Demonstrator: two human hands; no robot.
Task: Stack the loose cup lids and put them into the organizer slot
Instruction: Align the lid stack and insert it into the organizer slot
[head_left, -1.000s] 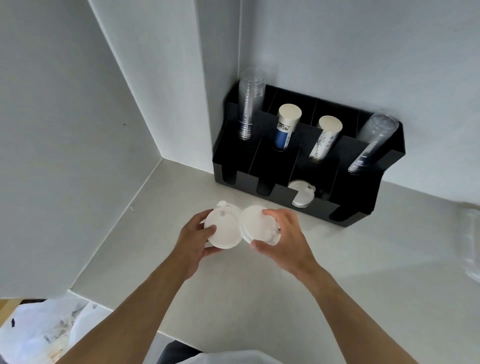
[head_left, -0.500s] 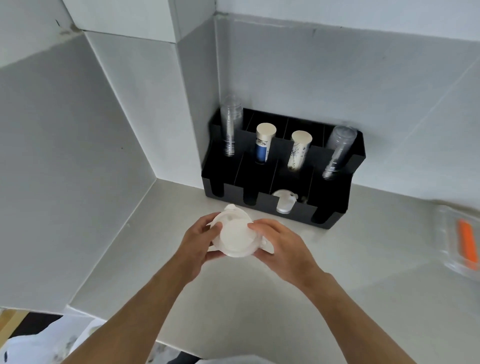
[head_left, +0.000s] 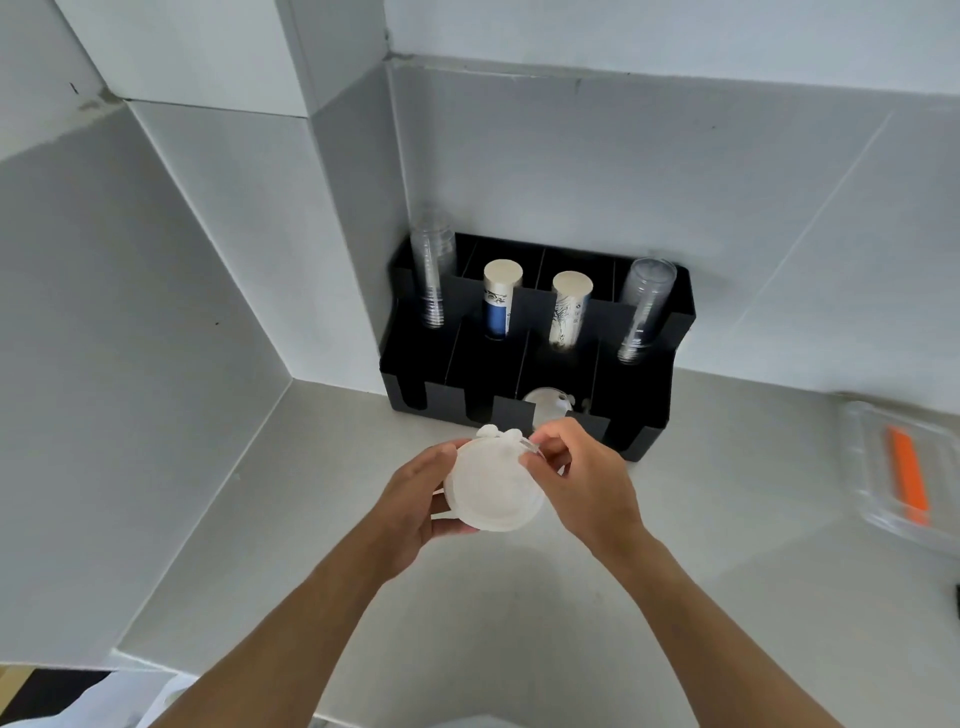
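Note:
A stack of white cup lids (head_left: 493, 488) is held above the counter, just in front of the black organizer (head_left: 644, 415). My left hand (head_left: 415, 504) cups the stack from the left and underneath. My right hand (head_left: 582, 478) pinches the stack's upper right edge with its fingertips. More white lids (head_left: 545, 404) stand in the organizer's third front slot, partly hidden behind my right hand.
The organizer's back row holds clear cup stacks (head_left: 431, 270) (head_left: 644, 312) and two paper cup stacks (head_left: 498, 301) (head_left: 569, 312). A clear tray (head_left: 872, 467) with an orange item (head_left: 906, 475) lies at the right. Walls close in behind and left.
The two lids held side by side have been brought together into one stack. My right hand has shifted to the stack's top edge. The view has tilted up.

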